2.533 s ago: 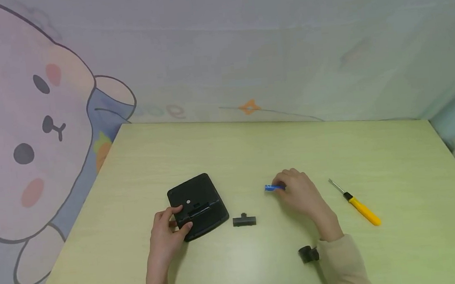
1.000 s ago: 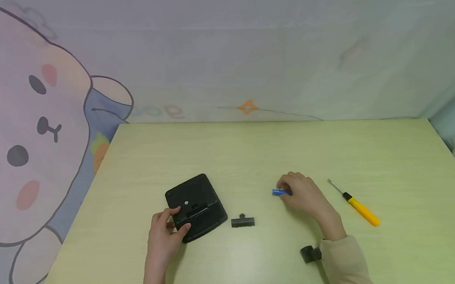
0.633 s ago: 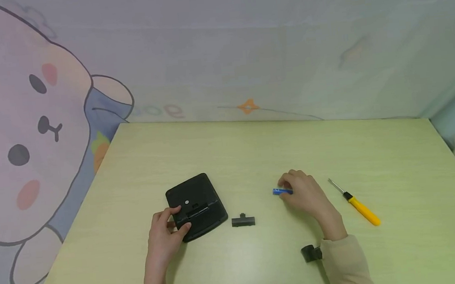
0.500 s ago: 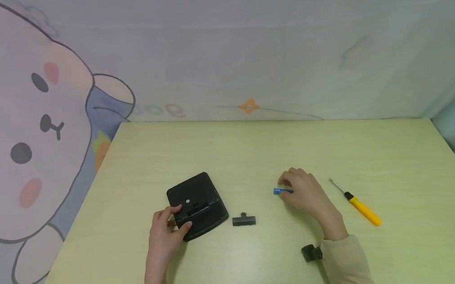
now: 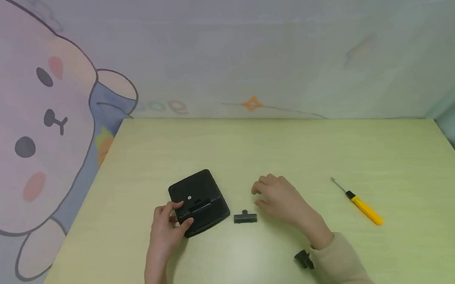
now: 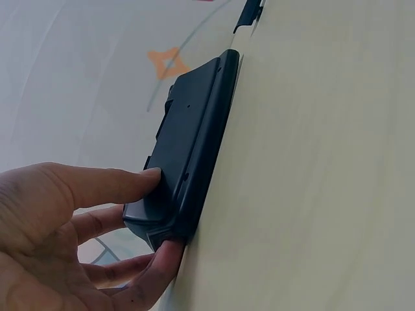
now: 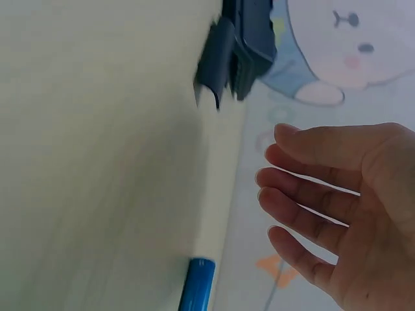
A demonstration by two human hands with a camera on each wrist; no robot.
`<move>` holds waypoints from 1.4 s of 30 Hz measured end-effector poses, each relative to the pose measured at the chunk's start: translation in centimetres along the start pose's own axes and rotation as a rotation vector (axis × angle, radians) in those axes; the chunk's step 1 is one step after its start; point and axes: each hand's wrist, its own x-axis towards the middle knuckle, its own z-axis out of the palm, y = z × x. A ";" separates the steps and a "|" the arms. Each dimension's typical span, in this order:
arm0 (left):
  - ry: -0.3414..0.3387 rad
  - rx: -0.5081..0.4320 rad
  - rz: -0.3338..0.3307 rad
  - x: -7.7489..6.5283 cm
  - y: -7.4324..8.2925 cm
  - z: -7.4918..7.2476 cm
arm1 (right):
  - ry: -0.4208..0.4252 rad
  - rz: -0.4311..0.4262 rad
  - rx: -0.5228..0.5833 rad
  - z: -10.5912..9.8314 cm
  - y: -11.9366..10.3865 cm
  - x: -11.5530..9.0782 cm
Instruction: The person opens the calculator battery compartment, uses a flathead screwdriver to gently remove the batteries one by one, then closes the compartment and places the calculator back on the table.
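A flat black device (image 5: 201, 216) lies back side up in the head view, with a slot along its middle and a small light dot. My left hand (image 5: 166, 228) pinches its left edge; the left wrist view shows the thumb on top of the device (image 6: 181, 142) and a finger under its rim. Right of it lies a small dark T-shaped battery cover (image 5: 245, 218). My right hand (image 5: 283, 200) hovers just right of the cover, fingers loosely bent and holding nothing. A blue battery (image 7: 197, 288) lies on the table in the right wrist view; the head view hides it.
A screwdriver with a yellow handle (image 5: 365, 210) lies on the right of the pale wooden table (image 5: 293, 145). Behind the table hangs a printed cloth (image 5: 203, 49) with a large cartoon animal. A small black camera (image 5: 303, 259) sits at the right wrist.
My right hand has let go of the blue battery and moved left toward the cover. The left hand keeps its grip on the device. The head view has shifted slightly.
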 end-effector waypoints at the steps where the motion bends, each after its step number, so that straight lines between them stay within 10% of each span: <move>1: -0.002 -0.001 0.000 0.1 0.0 0.0 | -0.017 -0.011 -0.002 0.1 -0.3 0.1; 16: -0.012 0.005 -0.009 0.2 -0.2 -0.2 | -0.178 -0.085 -0.045 2.1 -2.7 1.3; 42: -0.007 -0.014 -0.008 0.2 0.0 -0.2 | -0.202 -0.077 -0.063 2.1 -3.3 1.3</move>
